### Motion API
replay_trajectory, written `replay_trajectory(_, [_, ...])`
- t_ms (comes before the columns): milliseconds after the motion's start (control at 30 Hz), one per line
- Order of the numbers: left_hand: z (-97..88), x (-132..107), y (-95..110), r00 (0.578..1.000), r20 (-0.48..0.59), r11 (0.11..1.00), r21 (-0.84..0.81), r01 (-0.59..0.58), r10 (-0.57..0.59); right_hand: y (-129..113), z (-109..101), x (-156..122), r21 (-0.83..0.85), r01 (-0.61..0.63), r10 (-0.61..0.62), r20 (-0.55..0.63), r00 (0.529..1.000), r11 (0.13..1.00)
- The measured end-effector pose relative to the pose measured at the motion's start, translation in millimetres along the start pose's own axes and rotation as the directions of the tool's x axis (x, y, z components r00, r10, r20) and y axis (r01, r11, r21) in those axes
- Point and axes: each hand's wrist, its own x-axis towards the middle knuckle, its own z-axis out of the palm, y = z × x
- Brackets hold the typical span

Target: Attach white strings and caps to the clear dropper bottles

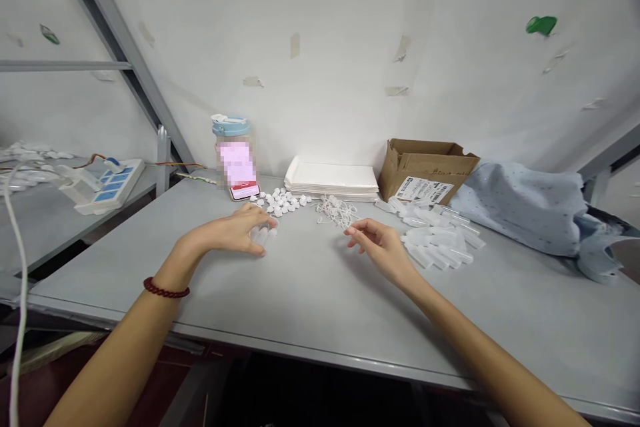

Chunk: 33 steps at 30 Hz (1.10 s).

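My left hand (240, 230) is over a few translucent plastic tubes (263, 235) lying on the grey table. Its thumb and fingers are apart, curved around the near side of the tubes, and part of them is hidden behind the hand. My right hand (380, 247) hovers at the near right edge of a tangled pile of white cords (336, 211). Its thumb and forefinger come together at the tips; whatever is between them is too small to make out. Small white caps (283, 201) lie in a heap beyond my left hand.
More translucent tubes (440, 240) are piled right of my right hand. Along the wall stand a phone (239, 170) against a blue-lidded cup (230, 125), a stack of white envelopes (333, 180), a cardboard box (425, 170) and light blue cloth (520, 207). A power strip (107, 187) sits left.
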Motion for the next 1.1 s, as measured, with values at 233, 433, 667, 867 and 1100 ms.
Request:
replay_trajectory(233, [-10.5, -3, 9, 0.998, -0.057, 1.000, -0.008, 0.013, -0.013, 0, -6, 5, -0.006, 0.033, -0.033, -0.052, 0.998, 0.999])
replay_trajectory(433, [1.0, 40, 45, 0.976, -0.194, 0.994, -0.014, -0.107, 0.103, 12, -33, 20, -0.222, 0.109, -0.151, -0.183, 0.971, 0.969])
replay_trajectory(667, [48.5, 83, 65, 0.927, -0.249, 0.953, 0.192, -0.236, 0.280, 35, -79, 35, -0.546, 0.000, -0.158, -0.241, 0.957, 0.837])
replay_trajectory(867, [63.3, 77, 53, 0.898, -0.299, 0.944, 0.172, -0.283, 0.324, 53, -77, 40, -0.777, -0.027, -0.187, -0.184, 0.965, 0.628])
replay_trajectory(1100, [63.6, 80, 57, 0.913, -0.265, 0.946, 0.174, -0.272, 0.311, 59, -63, 47, -0.909, 0.074, -0.181, -0.002, 0.983, 0.411])
